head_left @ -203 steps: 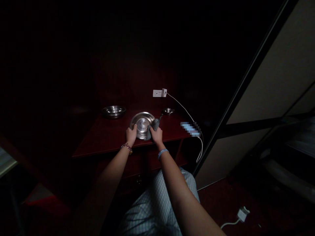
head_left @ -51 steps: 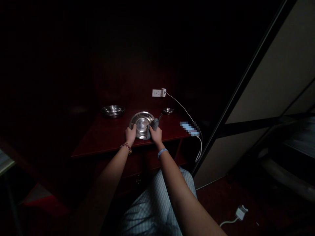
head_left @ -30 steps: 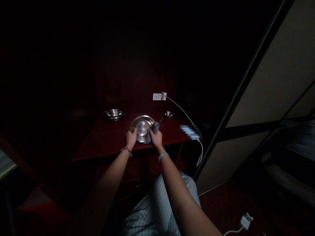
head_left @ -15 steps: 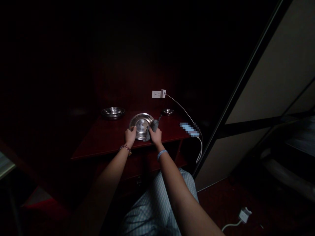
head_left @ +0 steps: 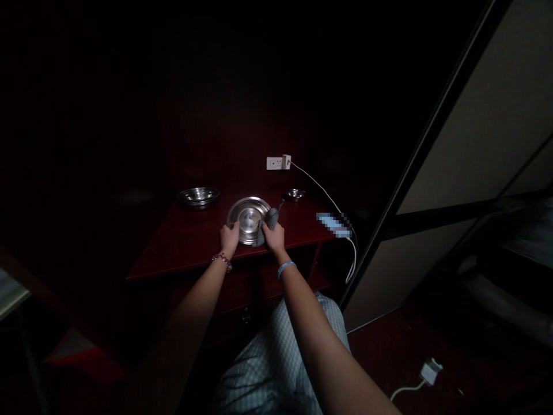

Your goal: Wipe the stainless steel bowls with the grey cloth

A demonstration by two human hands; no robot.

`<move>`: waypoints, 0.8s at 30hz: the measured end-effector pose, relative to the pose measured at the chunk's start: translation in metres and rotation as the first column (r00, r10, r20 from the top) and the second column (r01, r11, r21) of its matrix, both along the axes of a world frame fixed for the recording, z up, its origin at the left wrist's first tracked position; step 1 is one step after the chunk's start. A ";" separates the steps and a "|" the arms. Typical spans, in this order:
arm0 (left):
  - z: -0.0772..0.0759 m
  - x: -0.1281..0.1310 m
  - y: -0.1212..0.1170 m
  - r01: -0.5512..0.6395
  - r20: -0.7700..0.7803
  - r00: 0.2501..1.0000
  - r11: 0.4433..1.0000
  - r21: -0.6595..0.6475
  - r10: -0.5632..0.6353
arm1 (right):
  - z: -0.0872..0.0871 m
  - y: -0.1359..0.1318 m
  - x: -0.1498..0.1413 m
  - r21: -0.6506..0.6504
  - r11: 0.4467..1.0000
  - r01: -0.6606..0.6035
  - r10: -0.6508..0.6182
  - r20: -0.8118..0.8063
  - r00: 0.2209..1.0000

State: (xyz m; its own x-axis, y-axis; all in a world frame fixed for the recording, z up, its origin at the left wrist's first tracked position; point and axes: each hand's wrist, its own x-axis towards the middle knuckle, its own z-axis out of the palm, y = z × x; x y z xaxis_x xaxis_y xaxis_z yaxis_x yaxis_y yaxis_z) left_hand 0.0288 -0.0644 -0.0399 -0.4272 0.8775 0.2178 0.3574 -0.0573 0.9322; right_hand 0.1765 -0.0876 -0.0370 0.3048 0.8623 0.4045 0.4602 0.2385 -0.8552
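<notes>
Steel plate [head_left: 248,216] sits on a dark red wood surface [head_left: 181,248], near the front edge and between the two hands. The room is very dim. To the right stands a tall pale door panel [head_left: 470,144] with a black frame, and the floor below has a dark red carpet [head_left: 389,357]. A white plug [head_left: 429,372] with a white cord lies on that carpet.

The person sits close to the surface, and checked pants [head_left: 276,363] show on the lap. On the surface, a steel bowl [head_left: 198,196] sits to the left of the plate, and a small steel dish [head_left: 294,194] sits behind it to the right. A white power strip [head_left: 273,163] is on the back wall with a plug in it. A white cord [head_left: 315,187] runs down from it to a blurred blue thing [head_left: 333,225] at the right side of the surface. No words or labels can be read.

The left hand [head_left: 230,239] grips the near left rim of the plate with curled fingers. The right hand [head_left: 273,237] is clenched around a grey cloth [head_left: 271,220], pressing it on the plate's right rim. A beaded bracelet [head_left: 222,260] is on the left wrist, and a blue band [head_left: 286,268] is on the right wrist.
</notes>
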 end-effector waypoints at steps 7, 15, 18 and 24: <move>0.001 0.000 -0.002 -0.007 -0.004 1.000 1.000 -0.012 0.007 | 0.001 -0.001 0.000 -0.008 1.000 -0.006 0.006 -0.002 1.000; 0.000 0.000 -0.001 0.019 0.006 1.000 1.000 -0.015 -0.019 | 0.001 -0.001 0.000 -0.024 1.000 -0.003 0.003 0.005 1.000; -0.001 0.000 0.000 0.003 0.004 1.000 1.000 -0.016 -0.003 | 0.001 -0.001 0.000 -0.013 1.000 -0.003 0.004 0.011 1.000; 0.000 0.000 -0.002 0.038 0.025 0.999 0.999 0.003 -0.038 | 0.000 -0.001 0.000 -0.005 1.000 -0.015 0.015 0.007 1.000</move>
State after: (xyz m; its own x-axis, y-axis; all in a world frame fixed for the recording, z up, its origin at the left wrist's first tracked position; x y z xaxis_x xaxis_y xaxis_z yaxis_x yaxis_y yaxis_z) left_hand 0.0287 -0.0664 -0.0404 -0.3987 0.8928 0.2094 0.3316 -0.0725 0.9406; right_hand 0.1770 -0.0882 -0.0372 0.2890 0.8687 0.4023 0.4629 0.2410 -0.8530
